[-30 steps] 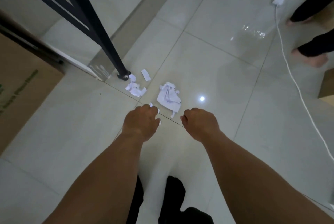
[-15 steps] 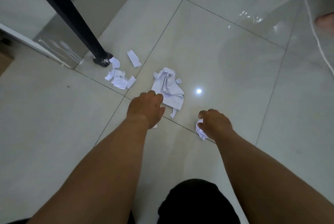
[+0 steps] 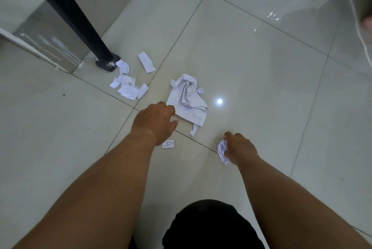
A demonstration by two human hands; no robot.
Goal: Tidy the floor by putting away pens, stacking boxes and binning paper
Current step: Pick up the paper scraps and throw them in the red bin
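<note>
A large crumpled white sheet (image 3: 188, 98) lies on the tiled floor in the middle of the view. My left hand (image 3: 154, 121) hovers at its near left edge, fingers loosely spread, holding nothing. A small paper scrap marked with a letter (image 3: 168, 144) lies just beneath that wrist. My right hand (image 3: 238, 147) is closed on a small crumpled paper ball (image 3: 222, 151), low over the floor. A cluster of torn scraps (image 3: 127, 86) and a single strip (image 3: 146, 62) lie further left, beside the black leg's foot.
A black metal leg (image 3: 76, 19) slants down to its foot (image 3: 106, 63) at the left. A white cable (image 3: 360, 27) runs along the right edge, beside another person's bare foot (image 3: 367, 18). My dark-clothed knee (image 3: 211, 226) fills the bottom centre.
The view has dropped closer to the floor. My right hand took up a small paper ball and drew it right. My left hand moved to the large sheet's edge, uncovering the lettered scrap.
</note>
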